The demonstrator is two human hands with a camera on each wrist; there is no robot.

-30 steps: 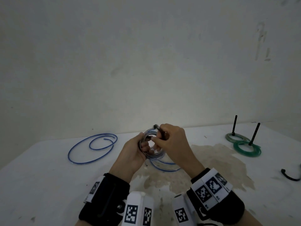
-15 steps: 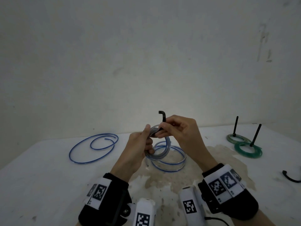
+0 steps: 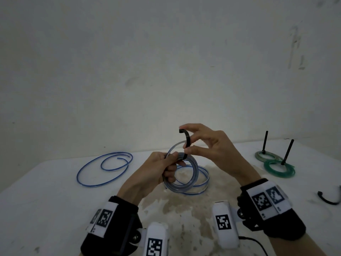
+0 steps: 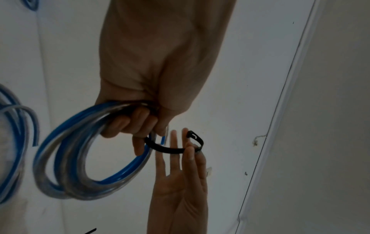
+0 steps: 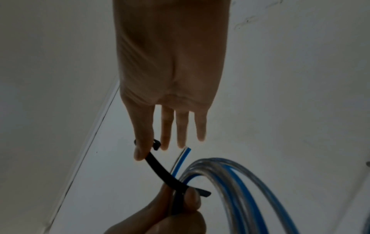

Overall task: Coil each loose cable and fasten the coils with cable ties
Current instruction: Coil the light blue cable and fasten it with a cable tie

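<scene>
My left hand (image 3: 167, 166) grips a coil of clear, blue-striped cable (image 3: 191, 179) held above the table; the coil (image 4: 84, 158) hangs below my curled fingers, and the coil (image 5: 230, 182) also shows in the right wrist view. A black cable tie (image 3: 187, 140) runs up from the coil. My right hand (image 3: 190, 145) pinches the tie (image 4: 174, 149) between thumb and forefinger, other fingers spread straight. In the right wrist view the tie (image 5: 160, 167) runs from my right hand (image 5: 144, 152) down to my left thumb. A loose cable end (image 5: 183, 159) sticks up beside it.
A loose blue cable (image 3: 105, 169) lies at the table's left. Another blue-striped coil (image 3: 203, 183) lies under my hands. Two green coils (image 3: 278, 168) with upright black ties (image 3: 287, 151) rest at the right. A spare black tie (image 3: 330, 198) lies near the right edge.
Both hands lifted the coil off the table. My right hand moved up and right, drawing the black tie out from the coil, its other fingers spreading.
</scene>
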